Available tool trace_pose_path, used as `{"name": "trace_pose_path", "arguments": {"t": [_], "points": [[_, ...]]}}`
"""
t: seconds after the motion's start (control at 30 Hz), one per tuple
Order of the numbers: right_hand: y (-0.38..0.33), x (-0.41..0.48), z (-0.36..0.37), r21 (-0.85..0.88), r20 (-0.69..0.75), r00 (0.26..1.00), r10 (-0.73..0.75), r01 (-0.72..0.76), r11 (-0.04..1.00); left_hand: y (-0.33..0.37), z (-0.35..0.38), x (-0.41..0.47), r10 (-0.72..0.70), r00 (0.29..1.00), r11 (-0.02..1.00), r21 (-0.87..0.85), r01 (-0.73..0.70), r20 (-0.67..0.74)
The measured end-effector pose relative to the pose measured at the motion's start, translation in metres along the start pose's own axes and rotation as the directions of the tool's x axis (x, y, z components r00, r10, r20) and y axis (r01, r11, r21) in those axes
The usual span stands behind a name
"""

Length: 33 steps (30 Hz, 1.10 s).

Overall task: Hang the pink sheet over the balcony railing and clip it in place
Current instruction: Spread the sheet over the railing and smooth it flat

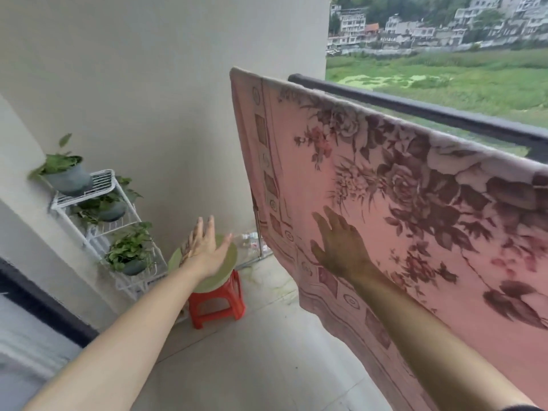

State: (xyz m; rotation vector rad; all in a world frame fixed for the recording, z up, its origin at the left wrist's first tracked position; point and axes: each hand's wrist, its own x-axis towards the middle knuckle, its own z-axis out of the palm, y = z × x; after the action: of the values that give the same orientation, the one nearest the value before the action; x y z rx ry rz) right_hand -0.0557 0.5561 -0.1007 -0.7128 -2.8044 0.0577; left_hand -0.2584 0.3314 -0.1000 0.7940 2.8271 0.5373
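Note:
The pink sheet (400, 221) with a dark floral print hangs from a line or bar just inside the dark balcony railing (444, 111), its left edge hanging free. My right hand (341, 247) lies flat against the sheet's lower left part, fingers spread and straight. My left hand (204, 247) is stretched out in the air to the left of the sheet, fingers straight, holding nothing, above a stool. No clips are visible.
A red plastic stool (216, 304) with a round green plate (228, 256) on it stands near the wall corner. A white wire rack (103, 209) holds three potted plants at the left. A dark door frame (44, 304) runs along the lower left.

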Motion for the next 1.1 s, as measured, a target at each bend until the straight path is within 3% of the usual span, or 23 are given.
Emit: {"name": "trace_pose_path", "arguments": {"t": [0.2, 0.4, 0.6, 0.8, 1.0, 1.1], "points": [[-0.010, 0.133, 0.053, 0.072, 0.180, 0.984, 0.013, -0.027, 0.997, -0.035, 0.005, 0.101, -0.106, 0.991, 0.994, -0.021, 0.108, 0.076], [-0.030, 0.234, 0.093, 0.022, 0.277, 0.960, -0.049, 0.044, 0.999, -0.064, 0.010, 0.208, -0.079, 0.992, 0.995, -0.045, 0.084, 0.102], [-0.042, 0.347, 0.120, -0.056, 0.204, 0.978, -0.050, 0.062, 0.996, -0.091, 0.015, 0.362, -0.010, 0.994, 0.995, -0.097, 0.020, 0.106], [-0.060, 0.436, 0.157, -0.228, 0.285, 0.958, -0.024, 0.093, 0.969, -0.112, 0.021, 0.513, 0.081, 0.976, 0.971, -0.235, -0.032, 0.203], [-0.087, 0.523, 0.182, -0.361, 0.218, 0.975, -0.031, 0.111, 0.926, -0.101, 0.024, 0.640, 0.113, 0.954, 0.894, -0.447, 0.024, 0.278], [-0.093, 0.560, 0.194, -0.385, 0.094, 0.995, -0.021, 0.056, 0.921, -0.074, 0.028, 0.696, 0.156, 0.949, 0.862, -0.506, 0.004, 0.274]]}}
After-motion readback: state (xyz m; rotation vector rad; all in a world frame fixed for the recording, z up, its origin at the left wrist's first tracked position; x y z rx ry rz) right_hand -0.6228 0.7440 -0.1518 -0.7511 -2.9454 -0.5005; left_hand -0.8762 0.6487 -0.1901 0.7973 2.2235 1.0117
